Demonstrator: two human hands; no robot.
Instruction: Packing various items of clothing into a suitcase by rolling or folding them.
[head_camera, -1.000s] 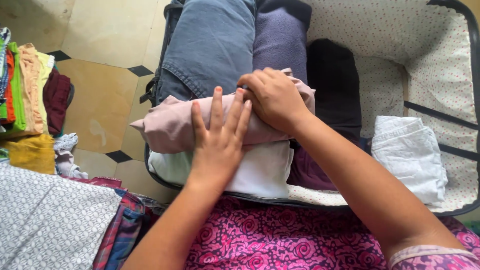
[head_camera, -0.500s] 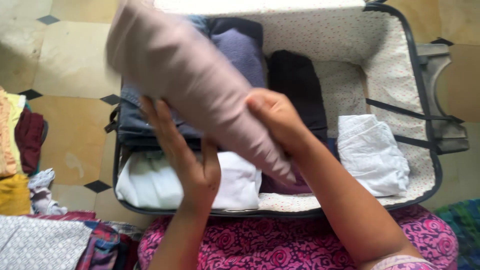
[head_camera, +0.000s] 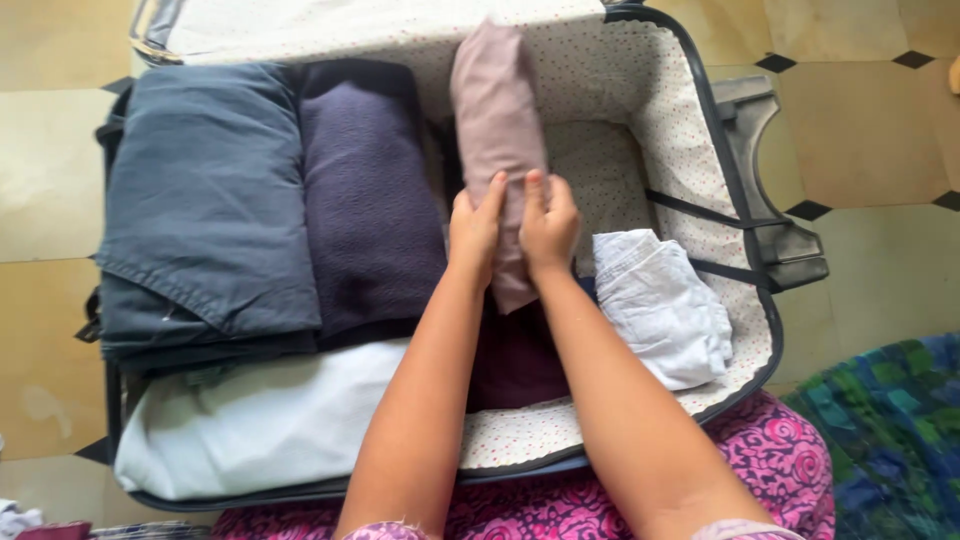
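Note:
An open suitcase (head_camera: 735, 180) with a dotted cream lining lies on the floor in front of me. My left hand (head_camera: 474, 232) and my right hand (head_camera: 548, 228) both grip a rolled dusty-pink garment (head_camera: 496, 120), held lengthways over the middle of the case. To its left lie a folded purple garment (head_camera: 372, 190) and folded grey-blue trousers (head_camera: 205, 200). A dark maroon piece (head_camera: 515, 355) sits under my forearms.
A white folded cloth (head_camera: 260, 420) lies along the near edge of the case, a pale grey folded item (head_camera: 665, 305) at the right. Tiled floor surrounds the case. A green-blue patterned cloth (head_camera: 890, 420) lies at the lower right.
The pink roll has gone from lying across the near clothes, through a raised tilt, to lengthways in the middle of the case. Both hands moved with it.

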